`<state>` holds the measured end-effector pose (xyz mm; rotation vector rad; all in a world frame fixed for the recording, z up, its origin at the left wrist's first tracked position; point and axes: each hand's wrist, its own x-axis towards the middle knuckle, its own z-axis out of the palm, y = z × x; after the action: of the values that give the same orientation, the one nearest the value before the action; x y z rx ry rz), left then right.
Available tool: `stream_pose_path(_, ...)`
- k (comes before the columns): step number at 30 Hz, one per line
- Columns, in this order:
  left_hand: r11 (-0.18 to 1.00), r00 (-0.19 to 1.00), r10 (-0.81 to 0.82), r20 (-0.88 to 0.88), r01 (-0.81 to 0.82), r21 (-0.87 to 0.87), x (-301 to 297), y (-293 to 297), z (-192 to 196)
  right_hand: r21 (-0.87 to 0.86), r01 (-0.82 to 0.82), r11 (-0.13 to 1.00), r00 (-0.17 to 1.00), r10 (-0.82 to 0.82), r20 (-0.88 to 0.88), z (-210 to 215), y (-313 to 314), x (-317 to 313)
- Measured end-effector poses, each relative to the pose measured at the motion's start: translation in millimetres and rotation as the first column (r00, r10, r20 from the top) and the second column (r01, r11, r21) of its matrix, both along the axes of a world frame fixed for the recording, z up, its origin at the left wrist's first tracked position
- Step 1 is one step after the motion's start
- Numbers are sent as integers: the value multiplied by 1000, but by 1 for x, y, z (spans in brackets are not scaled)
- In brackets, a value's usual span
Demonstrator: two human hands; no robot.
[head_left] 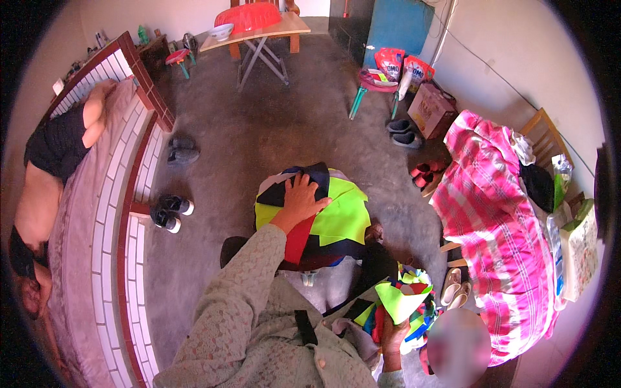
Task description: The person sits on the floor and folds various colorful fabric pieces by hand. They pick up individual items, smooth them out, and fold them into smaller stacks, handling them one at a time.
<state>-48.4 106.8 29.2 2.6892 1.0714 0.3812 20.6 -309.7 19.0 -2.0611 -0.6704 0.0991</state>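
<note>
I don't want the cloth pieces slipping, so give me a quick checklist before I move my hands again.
1. Left hand resting on the round patchwork: ok.
2. Right hand at the bunch of coloured scraps: ok.
3. Right hand's grip firm: cannot tell, fingers partly hidden.
4. Lime piece within the patchwork's round outline: not ok, corners jut out on the right.
5. Pieces fastened down: cannot tell.

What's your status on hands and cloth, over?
Left hand open, spread on cloth pieces. Right hand at coloured scraps, grip unclear. Left hand and sleeve hide part of the cloth pieces.
</note>
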Motion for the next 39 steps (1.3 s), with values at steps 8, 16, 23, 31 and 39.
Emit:
stream_pose_path(8, 945, 959, 281, -49, -285, -163, 37, 12, -12, 33, 9, 999, 1000, -8, -26, 5, 3, -2)
stream_pose_path(16, 947, 946, -320, 59, 320, 14, 30, -16, -10, -3, 16, 1000, 1000, -16, -25, -1, 0, 2)
stream_pose_path(23, 989, 916, -149, 373, 136, 62, -9, 9, -15, 13, -15, 1000, 999, 16, -37, -11, -5, 3)
stream_pose_path(31, 935, 928, 354, 112, -354, -25, -86, 59, -27, 22, -35, 999, 999, 36, -18, -7, -3, 4)
stream_pose_path(39, 888, 907, 391, 158, -326, -325, -94, 72, -32, 4, -14, 1000, 999, 14, 38, -17, -6, 7)
